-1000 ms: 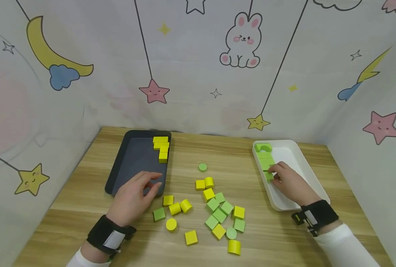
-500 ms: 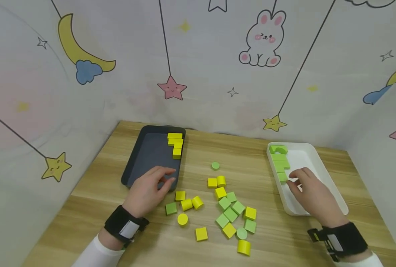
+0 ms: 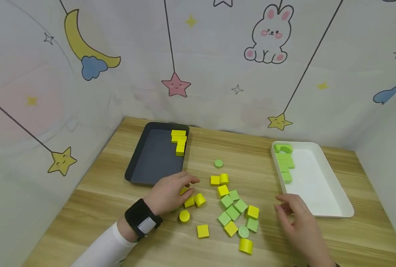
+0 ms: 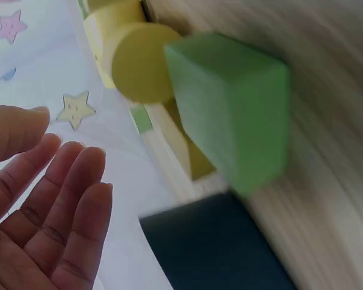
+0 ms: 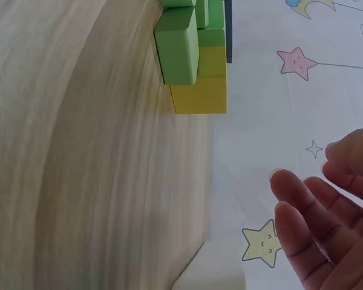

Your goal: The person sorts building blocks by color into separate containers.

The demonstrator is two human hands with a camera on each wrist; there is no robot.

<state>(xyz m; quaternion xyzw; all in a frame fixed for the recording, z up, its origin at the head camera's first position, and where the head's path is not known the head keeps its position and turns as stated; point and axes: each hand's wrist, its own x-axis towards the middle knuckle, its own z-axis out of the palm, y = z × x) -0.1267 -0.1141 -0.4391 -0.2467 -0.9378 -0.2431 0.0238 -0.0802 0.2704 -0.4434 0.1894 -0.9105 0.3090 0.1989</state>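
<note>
1. Currently, the left hand (image 3: 169,193) is being held over the table (image 3: 94,215), overlapping the near right corner of the dark tray (image 3: 154,159); its fingers are being loosely bent, a moderate gap is being left to the thumb, and nothing is being gripped.
2. Beneath it, a yellow cube (image 3: 184,190) and a yellow cylinder (image 3: 189,202) are being partly covered, while a green block (image 4: 230,109) is being almost wholly hidden from the head view; in the left wrist view it is being shown large but blurred.
3. Whether any block is being touched cannot be told.
4. The right hand (image 3: 299,222) is being held at the near left corner of the white tray (image 3: 314,178), which is being hidden; its fingers are being curved with a narrow gap to the thumb, nothing is being pinched, and contact with the rim is not being made clear.
5. Its wristband is being almost entirely cut off by the lower edge.
6. Yellow blocks (image 3: 181,139) are being contained along the dark tray's right wall, green blocks (image 3: 284,161) along the white tray's left.
</note>
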